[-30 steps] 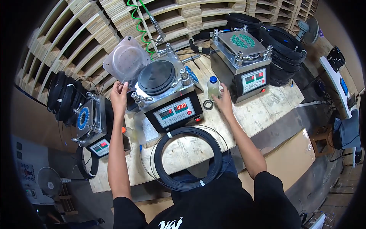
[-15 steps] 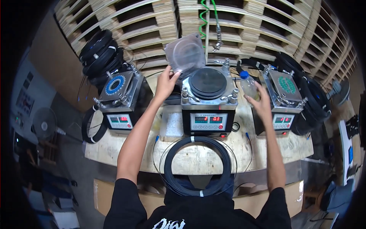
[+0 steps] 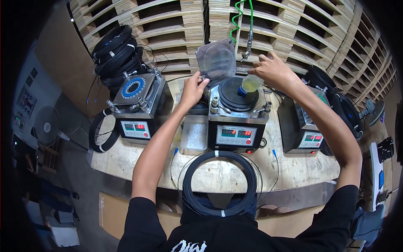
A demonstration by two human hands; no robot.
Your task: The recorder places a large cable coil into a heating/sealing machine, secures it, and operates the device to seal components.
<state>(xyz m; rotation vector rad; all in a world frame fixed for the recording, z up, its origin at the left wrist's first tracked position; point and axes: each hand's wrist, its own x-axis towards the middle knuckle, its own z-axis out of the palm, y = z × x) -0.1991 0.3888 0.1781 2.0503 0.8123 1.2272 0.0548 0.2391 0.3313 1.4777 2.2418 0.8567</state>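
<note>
My left hand (image 3: pixel 196 87) grips the lower edge of a translucent square plate (image 3: pixel 217 63), which stands tilted up behind the middle polishing machine (image 3: pixel 236 133). In my right hand (image 3: pixel 268 69) is a clear plastic bottle (image 3: pixel 252 83) with yellowish liquid, turned upside down. Its blue cap (image 3: pixel 242 91) points at the round black pad (image 3: pixel 231 95) on top of that machine; whether it touches the pad I cannot tell. A coil of black cable (image 3: pixel 187 185) with blue-tipped ends lies in front, across the table's near edge.
Left of the middle stands a machine carrying a blue ring of connectors (image 3: pixel 132 87); a third machine (image 3: pixel 308 122) is at the right, partly behind my forearm. A white tray (image 3: pixel 196 133) sits beside the middle machine. Black cable coils (image 3: pixel 113 54) are piled back left. A green air hose (image 3: pixel 236 23) hangs behind.
My right hand has lifted the bottle from the right of the middle machine and tipped it cap-down over the black pad. My left hand still holds the plate.
</note>
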